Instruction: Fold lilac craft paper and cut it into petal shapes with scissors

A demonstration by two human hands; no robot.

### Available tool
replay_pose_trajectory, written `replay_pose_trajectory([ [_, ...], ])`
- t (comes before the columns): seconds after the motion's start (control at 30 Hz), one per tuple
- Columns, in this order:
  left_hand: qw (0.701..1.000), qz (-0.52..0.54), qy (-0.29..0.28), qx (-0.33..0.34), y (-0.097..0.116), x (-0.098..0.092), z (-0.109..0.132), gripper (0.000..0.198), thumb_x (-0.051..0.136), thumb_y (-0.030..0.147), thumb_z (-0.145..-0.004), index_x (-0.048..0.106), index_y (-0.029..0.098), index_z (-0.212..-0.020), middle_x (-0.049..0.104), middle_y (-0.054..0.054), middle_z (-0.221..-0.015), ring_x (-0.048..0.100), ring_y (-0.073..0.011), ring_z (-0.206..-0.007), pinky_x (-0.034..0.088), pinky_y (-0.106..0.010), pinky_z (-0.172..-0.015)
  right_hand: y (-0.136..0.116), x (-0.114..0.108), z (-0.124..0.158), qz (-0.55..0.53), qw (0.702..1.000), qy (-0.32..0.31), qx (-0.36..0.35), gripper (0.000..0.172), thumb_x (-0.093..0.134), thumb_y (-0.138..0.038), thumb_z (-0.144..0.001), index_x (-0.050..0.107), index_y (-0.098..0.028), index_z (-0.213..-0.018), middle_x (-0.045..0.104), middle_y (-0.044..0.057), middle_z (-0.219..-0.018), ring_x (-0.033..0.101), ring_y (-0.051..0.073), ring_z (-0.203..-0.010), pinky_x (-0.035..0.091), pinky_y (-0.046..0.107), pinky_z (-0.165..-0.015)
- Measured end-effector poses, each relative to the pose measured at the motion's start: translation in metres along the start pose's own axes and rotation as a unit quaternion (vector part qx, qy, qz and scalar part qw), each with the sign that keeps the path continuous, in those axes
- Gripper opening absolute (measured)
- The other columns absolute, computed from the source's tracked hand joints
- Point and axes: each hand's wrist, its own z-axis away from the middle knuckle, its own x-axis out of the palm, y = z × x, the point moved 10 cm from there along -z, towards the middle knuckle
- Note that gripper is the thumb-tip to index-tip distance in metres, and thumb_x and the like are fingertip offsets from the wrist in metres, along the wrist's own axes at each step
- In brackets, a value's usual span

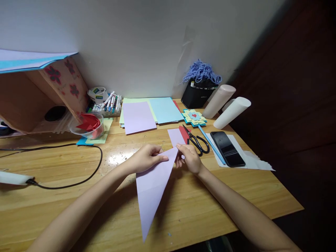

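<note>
A folded sheet of lilac paper (154, 187), triangular in outline, is held above the wooden table with one long point hanging toward me. My left hand (149, 159) grips its upper left edge, thumb on top and the other fingers behind. At the upper right corner my right hand (189, 157) pinches the paper between thumb and fingers. Just beyond my right hand lie black-handled scissors (196, 140), partly over red paper and a lilac paper strip (174, 136).
Sheets of lilac paper (139, 117) and blue paper (166, 110) lie near the wall. Right are a paper flower (194, 117), a phone (228, 148), two paper rolls (232, 112) and a black holder (196, 94). A cable (97, 168), plastic bowl (75, 131) and cardboard box (76, 92) stand left.
</note>
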Motion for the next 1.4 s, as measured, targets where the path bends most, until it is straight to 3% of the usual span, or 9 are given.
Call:
replay_pose_trajectory([
  [0.27, 0.988, -0.075, 0.133, 0.003, 0.005, -0.020, 0.002, 0.036, 0.045, 0.047, -0.081, 0.050, 0.015, -0.065, 0.047, 0.002, -0.059, 0.040, -0.0102, -0.054, 0.027, -0.023, -0.050, 0.008, 0.016, -0.004, 0.048, 0.996, -0.072, 0.022, 0.039, 0.051, -0.052, -0.079, 0.054, -0.016, -0.065, 0.058, 0.001, -0.064, 0.055, 0.014, -0.063, 0.042, 0.025, -0.059],
  [0.47, 0.989, -0.122, 0.081, -0.001, 0.003, -0.012, 0.005, 0.030, 0.057, 0.045, -0.074, 0.058, 0.015, -0.076, 0.060, -0.003, -0.075, 0.051, -0.0144, -0.066, 0.035, -0.024, -0.057, 0.026, 0.030, 0.006, 0.069, 0.983, -0.138, 0.096, 0.040, 0.048, -0.050, -0.080, 0.053, -0.015, -0.062, 0.056, 0.000, -0.055, 0.054, 0.013, -0.051, 0.040, 0.023, -0.049],
  [0.57, 0.988, -0.092, 0.124, 0.025, 0.011, -0.018, 0.006, 0.029, 0.063, 0.043, -0.069, 0.060, 0.017, -0.082, 0.064, -0.004, -0.082, 0.055, -0.0155, -0.073, 0.039, -0.025, -0.063, 0.024, 0.040, 0.010, 0.084, 0.977, -0.172, 0.090, 0.036, 0.048, -0.045, -0.081, 0.053, -0.016, -0.061, 0.055, -0.001, -0.054, 0.053, 0.012, -0.050, 0.038, 0.021, -0.047],
  [0.7, 0.982, -0.060, 0.174, 0.042, 0.020, -0.026, 0.002, 0.024, 0.062, 0.037, -0.072, 0.059, 0.015, -0.063, 0.062, -0.001, -0.066, 0.054, -0.0125, -0.064, 0.039, -0.023, -0.061, 0.010, 0.044, 0.009, 0.098, 0.981, -0.162, 0.045, 0.032, 0.048, -0.042, -0.082, 0.056, -0.016, -0.066, 0.054, -0.001, -0.058, 0.051, 0.012, -0.055, 0.038, 0.021, -0.052],
  [0.9, 0.944, 0.091, 0.315, 0.025, 0.011, -0.086, 0.012, 0.032, 0.067, 0.042, -0.065, 0.053, 0.014, -0.057, 0.055, 0.001, -0.058, 0.048, -0.0095, -0.057, 0.037, -0.021, -0.056, -0.002, 0.033, 0.004, 0.140, 0.982, -0.123, -0.002, 0.039, 0.044, -0.044, -0.085, 0.044, -0.017, -0.057, 0.038, -0.004, -0.055, 0.036, 0.009, -0.052, 0.028, 0.021, -0.049],
  [1.07, 0.916, 0.096, 0.389, 0.027, -0.003, -0.131, 0.027, 0.034, 0.067, 0.043, -0.064, 0.052, 0.014, -0.056, 0.053, 0.002, -0.057, 0.047, -0.0089, -0.057, 0.035, -0.021, -0.056, -0.009, 0.016, -0.004, 0.158, 0.984, -0.073, -0.031, 0.035, 0.046, -0.040, -0.084, 0.046, -0.017, -0.058, 0.042, -0.003, -0.058, 0.041, 0.011, -0.057, 0.032, 0.022, -0.054],
  [1.17, 0.938, 0.045, 0.344, -0.008, -0.014, -0.136, 0.023, 0.031, 0.066, 0.042, -0.064, 0.056, 0.013, -0.060, 0.059, -0.001, -0.062, 0.050, -0.0106, -0.058, 0.037, -0.022, -0.056, -0.004, 0.003, -0.008, 0.124, 0.992, -0.036, -0.004, 0.027, 0.050, -0.040, -0.082, 0.055, -0.017, -0.067, 0.053, -0.001, -0.065, 0.050, 0.013, -0.061, 0.038, 0.023, -0.054],
  [1.3, 0.974, -0.129, 0.176, -0.060, -0.016, -0.107, 0.013, 0.026, 0.063, 0.039, -0.067, 0.064, 0.014, -0.072, 0.067, -0.007, -0.075, 0.058, -0.0170, -0.069, 0.041, -0.025, -0.061, 0.017, 0.008, -0.004, 0.098, 0.987, -0.097, 0.087, 0.028, 0.050, -0.043, -0.081, 0.061, -0.018, -0.076, 0.058, 0.000, -0.062, 0.057, 0.014, -0.051, 0.041, 0.024, -0.047],
  [1.4, 0.963, -0.239, 0.121, 0.017, 0.010, -0.076, 0.010, 0.032, 0.060, 0.041, -0.072, 0.065, 0.019, -0.094, 0.066, -0.007, -0.100, 0.057, -0.0204, -0.091, 0.040, -0.028, -0.074, 0.018, 0.019, 0.002, 0.099, 0.979, -0.154, 0.094, 0.028, 0.052, -0.043, -0.081, 0.063, -0.017, -0.075, 0.059, 0.001, -0.064, 0.059, 0.014, -0.054, 0.045, 0.024, -0.050],
])
